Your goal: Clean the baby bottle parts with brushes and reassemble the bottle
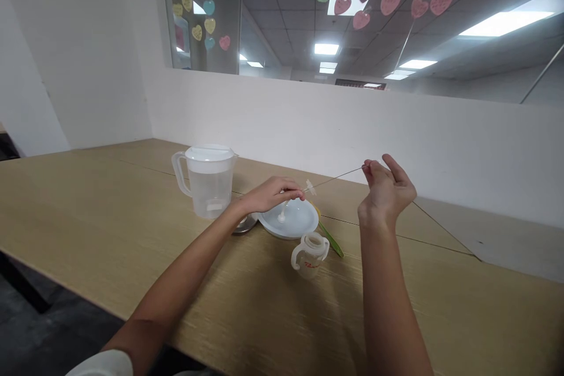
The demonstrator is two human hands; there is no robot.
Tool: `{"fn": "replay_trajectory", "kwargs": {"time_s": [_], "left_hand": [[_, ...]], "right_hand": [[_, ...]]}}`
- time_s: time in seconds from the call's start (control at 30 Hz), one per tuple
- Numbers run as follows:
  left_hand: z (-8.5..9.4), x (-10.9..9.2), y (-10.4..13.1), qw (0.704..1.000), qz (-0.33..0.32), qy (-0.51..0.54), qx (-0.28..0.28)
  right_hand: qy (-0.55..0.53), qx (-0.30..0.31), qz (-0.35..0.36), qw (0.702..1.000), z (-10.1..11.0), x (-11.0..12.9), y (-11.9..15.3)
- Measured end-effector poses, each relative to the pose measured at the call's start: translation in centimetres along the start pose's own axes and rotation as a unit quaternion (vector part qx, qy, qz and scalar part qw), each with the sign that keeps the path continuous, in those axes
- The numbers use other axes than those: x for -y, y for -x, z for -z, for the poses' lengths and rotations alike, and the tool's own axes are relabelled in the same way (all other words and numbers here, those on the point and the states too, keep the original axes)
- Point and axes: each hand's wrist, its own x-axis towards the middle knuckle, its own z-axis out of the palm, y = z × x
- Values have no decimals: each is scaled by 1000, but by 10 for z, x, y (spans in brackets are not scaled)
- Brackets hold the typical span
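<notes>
My left hand [275,192] is closed on a soft translucent drinking straw, mostly hidden by the fingers. The straw's lower end [282,217] hangs over a white bowl [299,234], and a clear flange [311,187] shows just past my fingertips. A thin wire [339,175], like the stem of a straw brush, runs from the straw up to my right hand [383,188]. Thumb and index finger of that hand pinch the wire's end; its other fingers are raised. In front of the bowl stands a lidless two-handled baby cup [309,255], upright.
A lidded clear pitcher [209,185] stands at the left of the bowl. Partly behind my left forearm lies a round metal object [247,224]. A green-handled utensil [331,239] lies right of the bowl on the wooden table [110,205]. A wall [308,123] rises behind.
</notes>
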Motion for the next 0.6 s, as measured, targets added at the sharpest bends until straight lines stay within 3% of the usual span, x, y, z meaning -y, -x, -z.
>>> {"fn": "replay_trajectory", "kwargs": {"time_s": [0.17,0.4,0.6], "left_hand": [[2,9,2,1000,9,11,-7],[-3,17,-1,996,30,79,-23],[-3,15,-1,997,35,69,-20]], "right_hand": [[-17,-47,50,997,10,7,-12],[15,-14,98,995,3,16,-1],[13,-28,113,993,-2,20,6]]}}
